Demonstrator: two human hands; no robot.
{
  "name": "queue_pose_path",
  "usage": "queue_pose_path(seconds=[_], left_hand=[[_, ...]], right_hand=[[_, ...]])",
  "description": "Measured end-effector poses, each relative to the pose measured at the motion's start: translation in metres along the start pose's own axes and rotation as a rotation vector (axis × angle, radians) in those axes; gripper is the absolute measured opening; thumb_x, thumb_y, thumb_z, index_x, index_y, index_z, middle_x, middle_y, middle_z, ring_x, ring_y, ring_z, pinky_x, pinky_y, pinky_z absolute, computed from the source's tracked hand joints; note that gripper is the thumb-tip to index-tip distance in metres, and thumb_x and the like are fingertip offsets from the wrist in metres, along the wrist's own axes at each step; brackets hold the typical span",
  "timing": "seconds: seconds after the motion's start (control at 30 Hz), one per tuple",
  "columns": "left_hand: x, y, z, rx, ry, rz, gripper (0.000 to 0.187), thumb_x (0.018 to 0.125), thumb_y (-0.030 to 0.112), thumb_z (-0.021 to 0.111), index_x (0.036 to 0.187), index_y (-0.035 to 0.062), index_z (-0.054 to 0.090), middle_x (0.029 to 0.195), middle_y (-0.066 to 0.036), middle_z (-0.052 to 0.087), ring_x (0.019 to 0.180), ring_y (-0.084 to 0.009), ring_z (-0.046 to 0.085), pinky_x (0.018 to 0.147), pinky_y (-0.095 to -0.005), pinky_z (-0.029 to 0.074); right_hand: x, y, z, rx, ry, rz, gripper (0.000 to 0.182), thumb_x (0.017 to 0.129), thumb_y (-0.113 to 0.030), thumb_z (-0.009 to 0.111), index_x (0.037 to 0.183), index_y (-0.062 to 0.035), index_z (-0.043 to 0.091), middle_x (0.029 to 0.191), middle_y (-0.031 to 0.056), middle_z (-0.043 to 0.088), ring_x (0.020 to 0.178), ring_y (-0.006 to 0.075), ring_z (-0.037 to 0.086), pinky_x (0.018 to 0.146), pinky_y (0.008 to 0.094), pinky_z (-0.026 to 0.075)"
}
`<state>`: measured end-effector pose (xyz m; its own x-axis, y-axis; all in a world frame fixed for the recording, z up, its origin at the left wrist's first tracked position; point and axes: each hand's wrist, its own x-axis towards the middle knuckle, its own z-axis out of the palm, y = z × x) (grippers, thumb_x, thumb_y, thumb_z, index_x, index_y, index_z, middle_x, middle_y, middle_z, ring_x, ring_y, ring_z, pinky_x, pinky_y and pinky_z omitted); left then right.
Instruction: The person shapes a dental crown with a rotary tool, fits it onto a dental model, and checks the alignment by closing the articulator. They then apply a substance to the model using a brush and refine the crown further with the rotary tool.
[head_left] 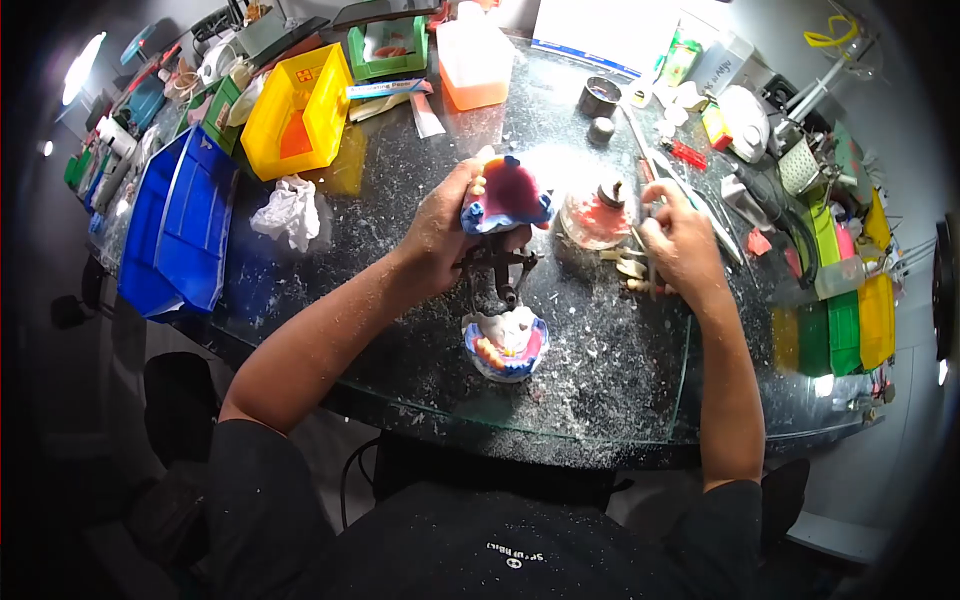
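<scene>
My left hand (440, 225) is wrapped round a dental articulator (503, 272), tipped open. Its upper part carries a denture model with pink wax and blue edges (510, 195), with a few teeth on the left side. The lower model (507, 345), with pink and blue wax and a row of teeth, rests near the bench's front edge. My right hand (685, 240) has its fingers bent together beside a glass jar with pinkish contents and a dark metal top (597, 215). What its fingertips grip is too small to make out. Strips of teeth (632, 268) lie just left of this hand.
White dust covers the dark bench (600, 380). Blue (175, 230), yellow (297, 110) and green (388, 48) bins stand left and behind, near crumpled tissue (288, 212). An orange-filled container (474, 62) stands behind. Long thin tools (700, 205) and a red item (688, 153) lie right.
</scene>
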<state>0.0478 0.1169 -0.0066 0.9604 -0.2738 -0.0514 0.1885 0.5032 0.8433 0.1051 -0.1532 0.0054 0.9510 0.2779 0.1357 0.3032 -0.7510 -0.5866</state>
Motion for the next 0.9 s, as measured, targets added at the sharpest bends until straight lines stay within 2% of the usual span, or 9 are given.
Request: queue_pose_path(seconds=[0.03, 0.13, 0.2, 0.27, 0.33, 0.4, 0.6, 0.63, 0.9], left_hand=[[-0.001, -0.001, -0.001, 0.065, 0.103, -0.028, 0.049, 0.100, 0.046, 0.029, 0.105, 0.0068, 0.056, 0.090, -0.013, 0.066, 0.071, -0.0150, 0.060, 0.068, -0.0281, 0.050], [0.000, 0.005, -0.010, 0.168, 0.048, 0.009, 0.049, 0.100, 0.047, 0.032, 0.106, 0.0062, 0.058, 0.088, -0.010, 0.065, 0.076, -0.0160, 0.064, 0.072, -0.0289, 0.053], [-0.004, 0.016, 0.001, 0.175, 0.171, -0.022, 0.049, 0.097, 0.050, 0.040, 0.104, 0.0056, 0.060, 0.086, -0.009, 0.065, 0.076, -0.0145, 0.065, 0.071, -0.0268, 0.053], [-0.006, 0.024, 0.004, 0.227, 0.201, -0.041, 0.050, 0.096, 0.052, 0.043, 0.102, 0.0051, 0.061, 0.084, -0.008, 0.065, 0.074, -0.0134, 0.064, 0.069, -0.0257, 0.053], [-0.004, 0.028, -0.008, 0.365, 0.115, -0.075, 0.056, 0.094, 0.056, 0.045, 0.097, 0.0036, 0.065, 0.083, -0.004, 0.066, 0.073, -0.0096, 0.063, 0.070, -0.0224, 0.051], [-0.006, 0.031, -0.010, 0.525, 0.058, -0.099, 0.058, 0.093, 0.057, 0.046, 0.094, 0.0031, 0.067, 0.082, -0.003, 0.066, 0.073, -0.0077, 0.062, 0.070, -0.0210, 0.050], [-0.012, 0.041, -0.003, 0.627, 0.019, -0.059, 0.066, 0.092, 0.062, 0.044, 0.082, 0.0019, 0.070, 0.074, -0.001, 0.065, 0.068, -0.0047, 0.056, 0.070, -0.0197, 0.043], [-0.013, 0.043, -0.005, 0.678, -0.003, -0.070, 0.068, 0.092, 0.063, 0.043, 0.080, 0.0019, 0.070, 0.073, -0.001, 0.064, 0.067, -0.0046, 0.055, 0.069, -0.0198, 0.042], [-0.013, 0.039, -0.017, 0.794, 0.019, -0.168, 0.070, 0.092, 0.064, 0.041, 0.080, 0.0012, 0.070, 0.071, -0.001, 0.063, 0.066, -0.0057, 0.053, 0.066, -0.0204, 0.042]], right_hand=[[0.000, 0.005, -0.004, 0.074, 0.034, -0.008, 0.021, 0.081, -0.008, 0.053, 0.100, -0.0050, 0.061, 0.063, 0.0072, 0.057, 0.052, 0.0169, 0.051, 0.052, 0.0310, 0.041], [-0.007, 0.006, -0.026, 0.481, 0.089, 0.020, 0.020, 0.085, -0.006, 0.047, 0.090, -0.0034, 0.066, 0.069, -0.0010, 0.054, 0.059, 0.0049, 0.044, 0.053, 0.0215, 0.037], [-0.017, -0.002, -0.041, 1.020, 0.043, -0.023, 0.025, 0.086, -0.007, 0.046, 0.106, 0.0022, 0.059, 0.083, 0.0068, 0.055, 0.066, 0.0082, 0.046, 0.059, 0.0215, 0.038], [-0.027, -0.002, -0.047, 1.230, -0.024, -0.129, 0.037, 0.082, -0.008, 0.052, 0.118, 0.0005, 0.052, 0.090, 0.0071, 0.054, 0.068, 0.0106, 0.047, 0.060, 0.0232, 0.039], [-0.037, 0.000, -0.038, 1.167, 0.100, -0.176, 0.055, 0.075, -0.009, 0.070, 0.125, -0.0018, 0.047, 0.089, 0.0035, 0.048, 0.071, 0.0101, 0.045, 0.060, 0.0243, 0.038], [-0.038, -0.002, -0.034, 1.122, 0.083, -0.257, 0.056, 0.078, -0.016, 0.075, 0.125, -0.0029, 0.047, 0.086, 0.0018, 0.047, 0.071, 0.0088, 0.044, 0.059, 0.0233, 0.037], [-0.040, -0.011, -0.024, 1.058, 0.322, -0.131, 0.038, 0.096, -0.030, 0.056, 0.119, 0.0001, 0.053, 0.079, 0.0017, 0.050, 0.069, 0.0088, 0.049, 0.059, 0.0224, 0.039], [-0.040, -0.008, -0.026, 1.057, 0.296, -0.167, 0.036, 0.099, -0.029, 0.050, 0.115, 0.0018, 0.058, 0.081, 0.0048, 0.056, 0.068, 0.0097, 0.052, 0.060, 0.0236, 0.042], [-0.041, -0.007, -0.020, 0.987, 0.328, -0.046, 0.029, 0.095, -0.020, 0.054, 0.112, 0.0022, 0.060, 0.088, 0.0118, 0.065, 0.070, 0.0118, 0.058, 0.061, 0.0245, 0.045]])
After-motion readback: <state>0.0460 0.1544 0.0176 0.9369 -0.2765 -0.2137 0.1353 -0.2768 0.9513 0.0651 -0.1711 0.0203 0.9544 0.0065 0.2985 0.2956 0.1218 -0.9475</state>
